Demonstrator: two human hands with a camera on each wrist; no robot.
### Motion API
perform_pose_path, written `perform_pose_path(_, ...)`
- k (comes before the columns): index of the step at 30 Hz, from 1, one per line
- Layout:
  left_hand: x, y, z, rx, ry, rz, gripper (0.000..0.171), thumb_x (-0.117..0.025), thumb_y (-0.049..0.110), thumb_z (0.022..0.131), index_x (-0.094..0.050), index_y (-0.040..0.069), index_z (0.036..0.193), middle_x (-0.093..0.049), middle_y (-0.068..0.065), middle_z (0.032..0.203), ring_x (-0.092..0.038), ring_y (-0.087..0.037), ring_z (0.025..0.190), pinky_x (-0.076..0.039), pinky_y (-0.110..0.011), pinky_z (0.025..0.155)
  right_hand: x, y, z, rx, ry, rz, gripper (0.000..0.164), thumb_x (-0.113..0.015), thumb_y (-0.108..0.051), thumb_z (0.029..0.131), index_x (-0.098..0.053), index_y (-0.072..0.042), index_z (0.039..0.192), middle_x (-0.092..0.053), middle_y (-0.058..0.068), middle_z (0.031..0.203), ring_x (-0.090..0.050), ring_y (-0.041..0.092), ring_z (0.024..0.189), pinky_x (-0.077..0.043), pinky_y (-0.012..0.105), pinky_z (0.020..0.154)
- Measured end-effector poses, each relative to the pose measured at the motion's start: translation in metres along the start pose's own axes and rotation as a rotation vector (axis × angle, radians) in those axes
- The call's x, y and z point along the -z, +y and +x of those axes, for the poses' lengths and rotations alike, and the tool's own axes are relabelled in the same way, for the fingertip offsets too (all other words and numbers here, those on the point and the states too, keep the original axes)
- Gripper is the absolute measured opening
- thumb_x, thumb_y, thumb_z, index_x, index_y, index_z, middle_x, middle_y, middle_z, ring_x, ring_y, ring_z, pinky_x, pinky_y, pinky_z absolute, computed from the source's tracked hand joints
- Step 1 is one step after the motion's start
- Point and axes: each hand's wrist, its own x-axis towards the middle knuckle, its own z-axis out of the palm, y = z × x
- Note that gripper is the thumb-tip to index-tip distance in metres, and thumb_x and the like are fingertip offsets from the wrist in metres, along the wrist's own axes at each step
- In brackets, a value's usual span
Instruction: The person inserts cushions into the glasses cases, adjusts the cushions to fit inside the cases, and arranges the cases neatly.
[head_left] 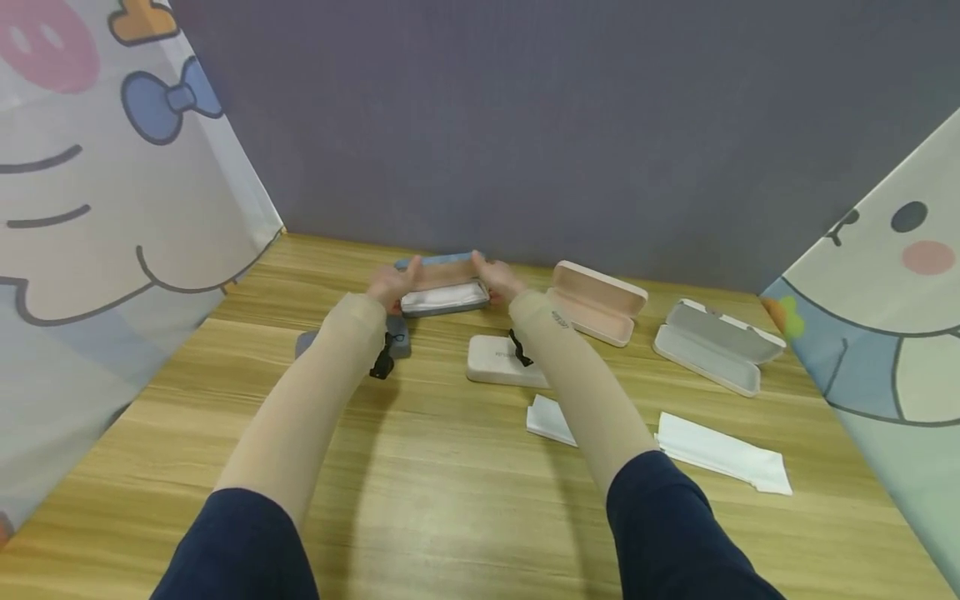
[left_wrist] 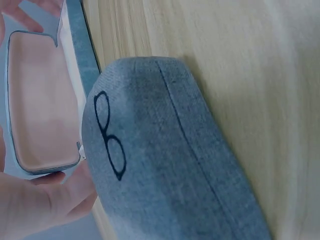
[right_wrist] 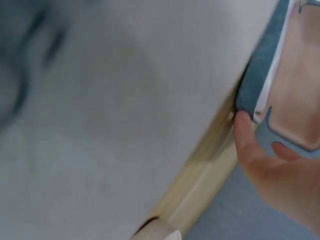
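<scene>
An open blue-grey glasses case (head_left: 446, 310) with a pinkish lining stands near the back wall, and a folded white cloth (head_left: 444, 296) lies in its base. My left hand (head_left: 388, 285) holds its left end, thumb up by the lid. At the right end my right hand (head_left: 501, 280) holds it too; the right wrist view shows the index finger (right_wrist: 246, 137) against the base corner. Part of the fingers is hidden behind the case. Below my left wrist lies a closed grey fabric glasses case (left_wrist: 150, 145) with a glasses outline printed on it.
A closed white glasses case (head_left: 495, 362) lies under my right wrist. Farther right stand an open pink case (head_left: 603, 292) and an open light grey case (head_left: 708, 358). Two white cloths, one partly behind my forearm (head_left: 551, 419) and another (head_left: 723, 452), lie nearer on the wooden table (head_left: 427, 483).
</scene>
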Motion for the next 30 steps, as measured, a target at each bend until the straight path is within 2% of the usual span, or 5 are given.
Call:
perform_pose_path(5, -0.006, 0.001, 0.002, -0.003, 0.035, 0.021, 0.077, -0.031, 0.053, 0.1, -0.019, -0.005, 0.15, -0.037, -0.026, 0.147, -0.05, -0.039, 0.126, -0.054, -0.046, 0.091, -0.007, 0.005, 0.006, 0.021, 0.07, -0.025, 0.068, -0.024, -0.056, 0.1, -0.038, -0.005, 0.144, -0.044, 0.003, 0.075, -0.055, 0.029, 0.105, -0.048, 0.044, 0.1)
perform_pose_path(11, -0.008, 0.002, 0.001, 0.022, 0.068, 0.043, 0.075, -0.031, 0.051, 0.101, -0.02, -0.004, 0.15, -0.035, -0.025, 0.15, -0.049, -0.039, 0.126, -0.056, -0.043, 0.085, -0.009, 0.003, 0.008, 0.004, 0.071, 0.023, 0.066, -0.029, -0.053, 0.101, -0.034, -0.003, 0.143, -0.041, 0.001, 0.067, -0.054, 0.033, 0.096, -0.046, 0.046, 0.102)
perform_pose_path(20, 0.0, -0.016, 0.033, 0.001, -0.096, -0.052, 0.083, -0.038, 0.06, 0.095, -0.018, 0.003, 0.152, -0.023, -0.022, 0.157, -0.034, -0.043, 0.138, -0.052, -0.054, 0.09, -0.012, -0.001, 0.009, -0.038, 0.044, 0.079, 0.066, -0.035, -0.05, 0.101, -0.021, -0.011, 0.153, -0.047, 0.002, 0.082, -0.035, 0.018, 0.062, -0.048, 0.043, 0.099)
perform_pose_path(24, 0.005, -0.004, 0.011, 0.033, -0.147, -0.019, 0.073, -0.029, 0.05, 0.102, -0.007, 0.004, 0.154, -0.013, -0.019, 0.16, -0.027, -0.041, 0.143, -0.044, -0.053, 0.103, -0.011, -0.003, 0.006, -0.03, -0.014, 0.101, 0.067, -0.033, -0.046, 0.102, -0.01, -0.011, 0.155, -0.051, 0.012, 0.133, -0.056, 0.025, 0.104, -0.041, 0.047, 0.108)
perform_pose_path(30, 0.007, 0.005, -0.003, 0.012, -0.186, 0.002, 0.068, -0.025, 0.043, 0.104, -0.005, 0.002, 0.154, -0.011, -0.022, 0.16, -0.03, -0.044, 0.14, -0.043, -0.049, 0.106, -0.005, -0.004, 0.002, -0.021, -0.077, 0.11, 0.066, -0.029, -0.041, 0.104, 0.0, -0.011, 0.155, -0.009, 0.01, 0.162, -0.022, 0.034, 0.147, -0.03, 0.049, 0.115)
